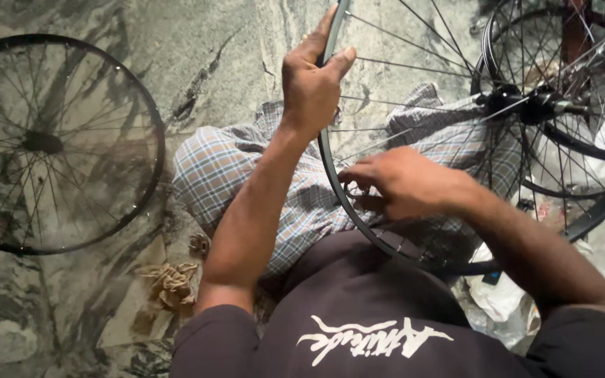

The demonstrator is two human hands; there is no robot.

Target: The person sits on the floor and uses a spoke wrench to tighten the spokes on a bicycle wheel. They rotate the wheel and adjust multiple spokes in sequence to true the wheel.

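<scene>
Bicycle wheel rim steadied upright over lap by left hand, clasped round it; right hand fingers pinched narrow among spokes near rim; second wheel laid flat on floor

The bicycle wheel stands on the person's lap, its hub at the right. A second wheel lies flat on the floor at the left. A rag, perhaps crumpled, lies between them, near the knee.

Left hand raised, grip closed; right hand lower, fingers curled, pinching.
</scene>
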